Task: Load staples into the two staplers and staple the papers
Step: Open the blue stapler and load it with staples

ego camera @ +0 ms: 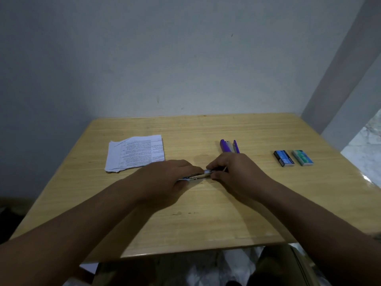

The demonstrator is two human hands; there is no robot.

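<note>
table: pale wood-grain top, smooth, a soft sheen near the right edge
papers: thin white printed paper, matt, edges slightly crumpled
purple stapler: glossy purple plastic with a grey metal strip
stapler in the hands: shiny metal parts, mostly hidden
staple boxes: printed cardboard, one blue, one green
wall: matt painted plaster, faintly scuffed

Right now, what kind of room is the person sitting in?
Probably a plain study or office corner: a small wooden table pushed against a bare wall, with printed papers, a purple stapler and two staple boxes on it. Both hands hold another stapler.
</note>
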